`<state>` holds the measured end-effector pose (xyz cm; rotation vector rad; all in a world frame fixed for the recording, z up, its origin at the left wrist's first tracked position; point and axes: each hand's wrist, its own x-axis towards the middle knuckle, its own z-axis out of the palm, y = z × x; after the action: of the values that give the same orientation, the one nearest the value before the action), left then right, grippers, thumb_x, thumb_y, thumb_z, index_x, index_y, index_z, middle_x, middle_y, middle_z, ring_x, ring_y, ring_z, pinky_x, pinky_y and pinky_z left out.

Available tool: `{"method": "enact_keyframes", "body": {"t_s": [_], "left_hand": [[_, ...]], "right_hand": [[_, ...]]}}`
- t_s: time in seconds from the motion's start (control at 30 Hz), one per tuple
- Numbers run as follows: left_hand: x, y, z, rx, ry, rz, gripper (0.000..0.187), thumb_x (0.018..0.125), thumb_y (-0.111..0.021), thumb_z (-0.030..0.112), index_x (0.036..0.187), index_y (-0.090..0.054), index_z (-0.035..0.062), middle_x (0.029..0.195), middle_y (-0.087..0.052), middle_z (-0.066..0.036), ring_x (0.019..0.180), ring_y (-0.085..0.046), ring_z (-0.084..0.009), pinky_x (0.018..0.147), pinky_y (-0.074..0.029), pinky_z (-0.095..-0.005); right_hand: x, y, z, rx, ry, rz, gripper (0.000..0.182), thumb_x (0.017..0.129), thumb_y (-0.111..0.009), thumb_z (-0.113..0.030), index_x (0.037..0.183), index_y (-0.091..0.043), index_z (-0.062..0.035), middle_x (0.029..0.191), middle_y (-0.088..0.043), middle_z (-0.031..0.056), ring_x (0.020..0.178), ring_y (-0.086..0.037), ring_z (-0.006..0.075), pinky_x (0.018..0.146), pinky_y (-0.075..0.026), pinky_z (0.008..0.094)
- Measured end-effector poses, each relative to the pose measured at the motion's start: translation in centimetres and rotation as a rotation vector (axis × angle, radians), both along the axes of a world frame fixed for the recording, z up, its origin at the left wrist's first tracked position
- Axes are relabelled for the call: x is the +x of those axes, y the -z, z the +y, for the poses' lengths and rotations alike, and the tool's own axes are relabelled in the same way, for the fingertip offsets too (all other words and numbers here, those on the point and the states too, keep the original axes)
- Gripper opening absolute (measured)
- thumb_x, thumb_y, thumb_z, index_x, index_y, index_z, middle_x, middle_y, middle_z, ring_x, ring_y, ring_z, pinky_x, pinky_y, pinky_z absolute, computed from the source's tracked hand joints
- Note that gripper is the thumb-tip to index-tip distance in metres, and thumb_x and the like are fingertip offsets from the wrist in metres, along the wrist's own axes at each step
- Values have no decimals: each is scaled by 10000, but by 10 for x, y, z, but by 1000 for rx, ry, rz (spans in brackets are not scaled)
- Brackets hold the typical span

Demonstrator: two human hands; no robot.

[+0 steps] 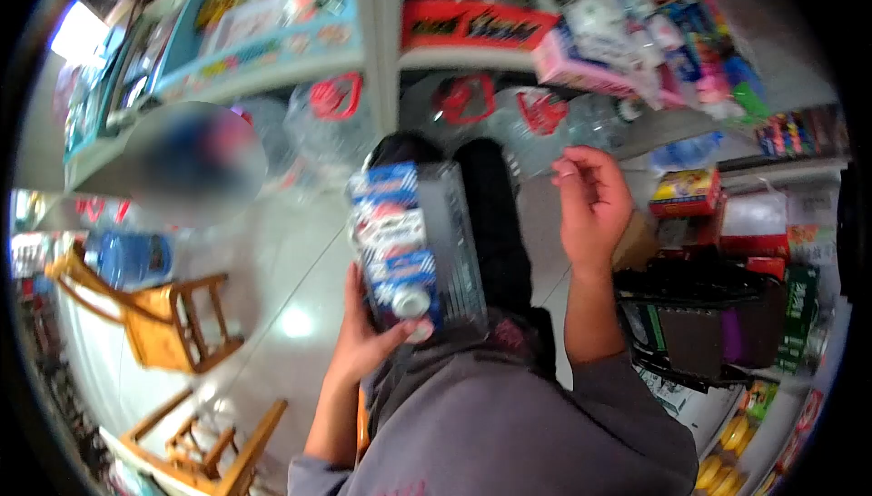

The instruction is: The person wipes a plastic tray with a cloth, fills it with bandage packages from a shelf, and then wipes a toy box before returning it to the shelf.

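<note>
A flat, dark grey, see-through pack (459,251) lies across my lap. Along its left side runs a row of blue and white printed small boxes (392,214), with a white round piece (411,302) near the lower end. My left hand (365,337) grips the lower left edge, its thumb over the top and its other fingers mostly hidden at the side. Raised to the right of the pack and apart from it is my right hand (595,201). Its fingers are curled and the thumb meets the index finger; whatever may be between them is too small to make out.
Wooden chairs (182,323) stand on the tiled floor to the left, near a blue water jug (134,258). Ahead, large clear bottles with red handles (336,96) sit below shelves. A black bag (699,323) and stocked shelves line the right. A blurred patch covers the upper left.
</note>
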<state>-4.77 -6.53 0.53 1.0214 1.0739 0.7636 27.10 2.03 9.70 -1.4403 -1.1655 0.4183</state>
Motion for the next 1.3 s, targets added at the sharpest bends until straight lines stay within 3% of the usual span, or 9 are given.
{"method": "enact_keyframes", "body": {"t_s": [0.1, 0.27, 0.43, 0.53, 0.67, 0.77, 0.93, 1.13, 1.3], "left_hand": [[5, -17, 5, -71, -39, -22, 1126, 828, -803, 82, 1622, -6, 36, 1604, -290, -236, 1434, -398, -325, 1163, -353, -458], [-3, -14, 8, -21, -55, -30, 969, 884, -722, 119, 1627, -101, 69, 1580, -328, -225, 1345, -473, -340, 1075, -442, -450], [0, -26, 15, 30, -167, 88, 782, 902, -664, 152, 1569, -274, 36, 1536, -396, -208, 1329, -470, -297, 1053, -433, -427], [3, -7, 14, 115, -285, 59, 673, 907, -648, 165, 1504, -377, 14, 1484, -443, -178, 1316, -457, -246, 1065, -395, -404], [16, -20, 18, 142, -285, 0, 670, 890, -659, 167, 1486, -392, 15, 1409, -481, -136, 1300, -462, -235, 1050, -385, -388], [17, -16, 18, 195, -291, 18, 670, 884, -663, 166, 1479, -399, 10, 1409, -482, -138, 1294, -465, -235, 1057, -377, -388], [15, -10, 16, 121, -324, 23, 644, 882, -642, 112, 1471, -407, 2, 1398, -487, -134, 1297, -457, -230, 1044, -386, -379], [15, -2, 20, 123, -334, 4, 623, 895, -633, 115, 1467, -413, 1, 1400, -480, -138, 1293, -458, -225, 1034, -403, -378], [13, 2, 24, 155, -348, 61, 613, 911, -650, 142, 1467, -421, 16, 1409, -486, -126, 1305, -467, -232, 1047, -401, -383]], "right_hand": [[61, -59, 21, 7, 207, -238, 102, 933, -703, -91, 1014, -710, -30, 883, -703, 22, 821, -656, 97, 739, -516, 257], [146, -115, 83, 8, 365, -518, 380, 900, -758, -316, 1111, -706, -4, 898, -722, 92, 765, -664, 167, 707, -527, 314], [109, -140, 96, -267, 158, -643, 597, 836, -788, -479, 1177, -682, 0, 1030, -725, 190, 875, -705, 283, 793, -548, 389], [68, -121, 95, -92, 120, -954, 728, 798, -803, -506, 1283, -613, 4, 1124, -697, 247, 999, -681, 416, 899, -530, 470], [48, -112, 108, -208, 200, -806, 761, 810, -800, -431, 1383, -526, -11, 1146, -679, 285, 1039, -642, 506, 925, -505, 537], [69, -105, 119, -39, 213, -647, 636, 831, -799, -274, 1360, -553, -21, 1065, -701, 248, 922, -699, 405, 811, -550, 462], [152, -127, 108, 209, 269, -277, 387, 917, -704, -84, 1288, -625, -6, 984, -703, 76, 833, -672, 149, 670, -526, 289], [210, -126, 91, 185, 216, 554, 335, 955, -707, -163, 1229, -639, 18, 1017, -721, 78, 786, -677, 153, 625, -529, 254], [265, -87, 87, -66, 68, 531, 246, 955, -692, -174, 1173, -655, -68, 1002, -734, 85, 827, -721, 178, 565, -511, 256]]}}
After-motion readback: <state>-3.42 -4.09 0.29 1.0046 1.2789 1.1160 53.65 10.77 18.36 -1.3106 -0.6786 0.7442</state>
